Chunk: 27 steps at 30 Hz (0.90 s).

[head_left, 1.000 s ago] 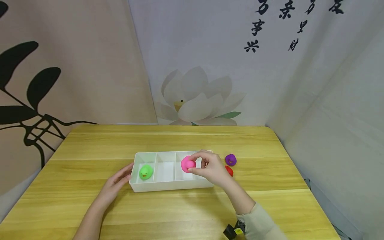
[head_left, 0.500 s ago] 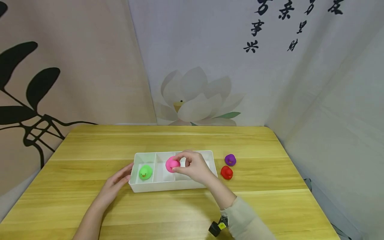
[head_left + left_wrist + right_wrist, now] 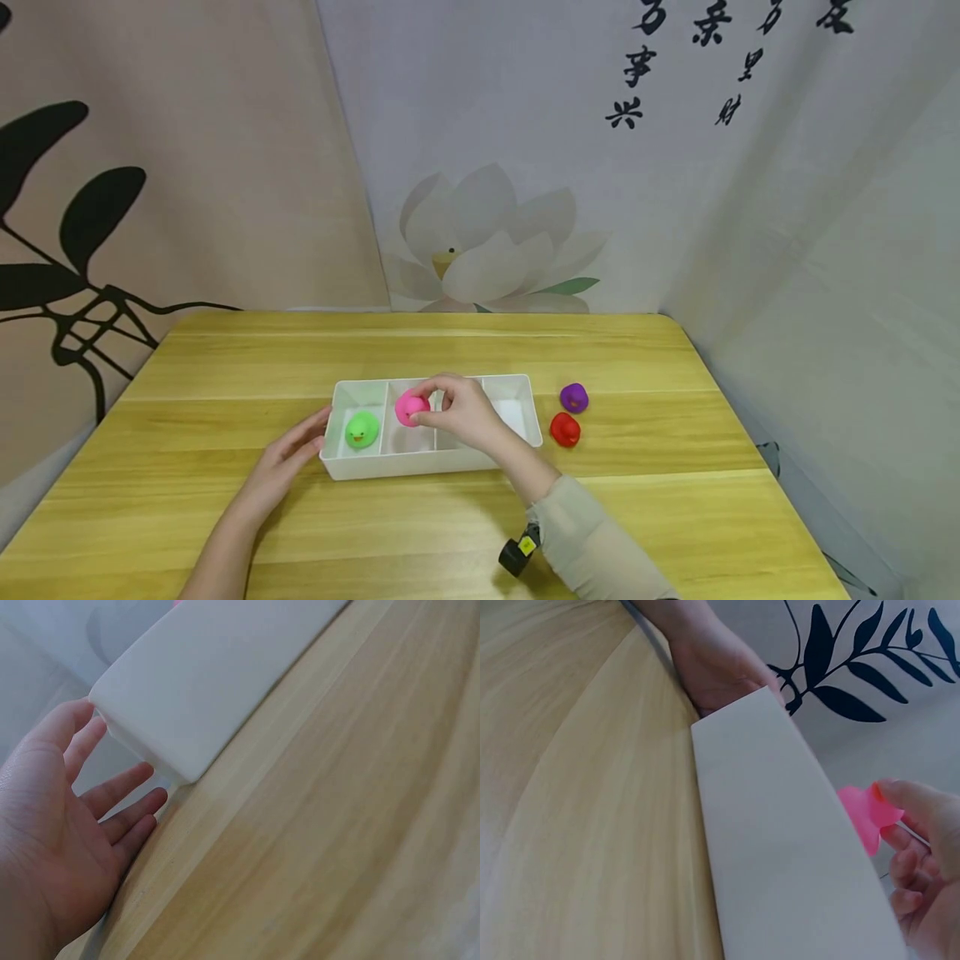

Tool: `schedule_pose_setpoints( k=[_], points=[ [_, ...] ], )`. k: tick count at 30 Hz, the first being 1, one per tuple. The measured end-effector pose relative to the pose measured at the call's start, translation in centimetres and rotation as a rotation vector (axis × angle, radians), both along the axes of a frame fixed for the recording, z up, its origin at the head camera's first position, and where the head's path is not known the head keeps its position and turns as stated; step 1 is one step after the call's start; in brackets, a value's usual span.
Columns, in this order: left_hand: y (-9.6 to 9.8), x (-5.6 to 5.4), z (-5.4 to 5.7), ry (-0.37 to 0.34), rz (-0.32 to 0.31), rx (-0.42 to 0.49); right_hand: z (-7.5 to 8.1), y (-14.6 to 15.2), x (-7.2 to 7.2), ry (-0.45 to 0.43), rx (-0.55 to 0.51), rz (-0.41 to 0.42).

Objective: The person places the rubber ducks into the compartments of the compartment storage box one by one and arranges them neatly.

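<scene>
A white divided box (image 3: 375, 469) lies lengthwise across the table, and a green rubber duck (image 3: 362, 430) sits in its leftmost compartment. Between thumb and fingers, my right hand (image 3: 465, 414) pinches a pink rubber duck (image 3: 409, 408) over the second compartment from the left. In the right wrist view the pink duck (image 3: 868, 814) shows above the box's rim, partly hidden behind its wall. My left hand (image 3: 281, 460) rests at the box's left end; in the left wrist view its fingers are spread and fairly straight, fingertips at the end wall and thumb at the upper corner.
To the right of the box, a purple duck (image 3: 574, 397) and a red duck (image 3: 565, 429) stand on the wooden table (image 3: 675, 517). A black wrist camera (image 3: 516, 554) hangs below the right sleeve (image 3: 592, 533). Printed curtains enclose the table's back and sides.
My right hand has carried the pink duck leftward, from the third compartment to above the second. The red duck, partly covered by the hand before, now shows fully. My left hand stays put.
</scene>
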<state>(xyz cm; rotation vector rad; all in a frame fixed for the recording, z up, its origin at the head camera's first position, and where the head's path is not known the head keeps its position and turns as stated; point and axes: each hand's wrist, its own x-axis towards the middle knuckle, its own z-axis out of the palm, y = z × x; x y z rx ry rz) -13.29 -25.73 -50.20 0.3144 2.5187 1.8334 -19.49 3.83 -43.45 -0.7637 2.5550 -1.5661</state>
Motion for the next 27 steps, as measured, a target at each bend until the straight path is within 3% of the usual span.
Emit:
schedule_pose_setpoints(
  k=[16, 27],
  points=[
    [-0.1, 0.0, -0.1, 0.000, 0.002, -0.003, -1.9, -1.0, -1.6, -0.022, 0.105, 0.026],
    [-0.1, -0.1, -0.2, 0.022, -0.004, -0.001, -2.3, -1.6, -1.9, -0.018, 0.165, 0.046]
  ],
)
